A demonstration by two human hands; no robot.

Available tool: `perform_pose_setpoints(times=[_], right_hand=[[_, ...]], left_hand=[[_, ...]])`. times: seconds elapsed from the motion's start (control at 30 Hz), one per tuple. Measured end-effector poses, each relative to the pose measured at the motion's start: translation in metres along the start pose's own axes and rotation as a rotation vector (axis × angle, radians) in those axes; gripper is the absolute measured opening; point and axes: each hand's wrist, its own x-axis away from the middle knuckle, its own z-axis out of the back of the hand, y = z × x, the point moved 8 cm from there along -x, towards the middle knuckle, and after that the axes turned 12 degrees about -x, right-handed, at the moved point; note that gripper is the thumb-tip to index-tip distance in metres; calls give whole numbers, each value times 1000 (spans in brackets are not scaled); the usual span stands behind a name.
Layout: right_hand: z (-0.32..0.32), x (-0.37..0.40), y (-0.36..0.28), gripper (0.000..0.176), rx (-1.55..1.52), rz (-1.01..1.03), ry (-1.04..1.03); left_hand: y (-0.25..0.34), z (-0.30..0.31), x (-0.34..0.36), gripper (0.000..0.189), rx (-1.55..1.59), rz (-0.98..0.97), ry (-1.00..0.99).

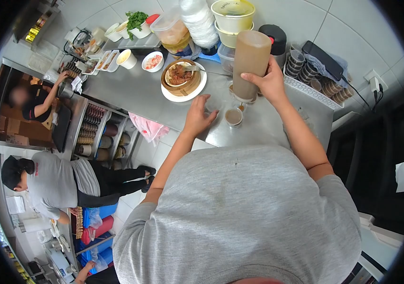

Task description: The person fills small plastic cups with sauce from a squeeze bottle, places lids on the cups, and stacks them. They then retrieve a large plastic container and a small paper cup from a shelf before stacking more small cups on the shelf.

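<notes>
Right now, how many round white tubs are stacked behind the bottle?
2: the upper tub, with a yellowish rim, and the lower tub beneath it, partly behind the bottle. Others may be hidden.

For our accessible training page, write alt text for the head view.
A person's right hand holds an upside-down bottle of brown liquid near a small brown-filled cup on a metal counter, the left hand nearby. Farther left, a white plate bears a round steamer of food. Other people appear at left.
</notes>
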Motion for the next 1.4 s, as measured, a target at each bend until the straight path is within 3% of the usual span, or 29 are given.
perform_pose_setpoints(times=[0.43,1.23,1.4], right_hand=[[-2,-2,-20,61,-67,31,4],[15,14,-11,59,-102,-5,82],[17,15,-8,60,-110,4,101]], left_hand=[[3,2,1,35,1,-33,16],[3,0,-1,37,61,-18,18],[-2,-2,-7,23,160,79,-68]])
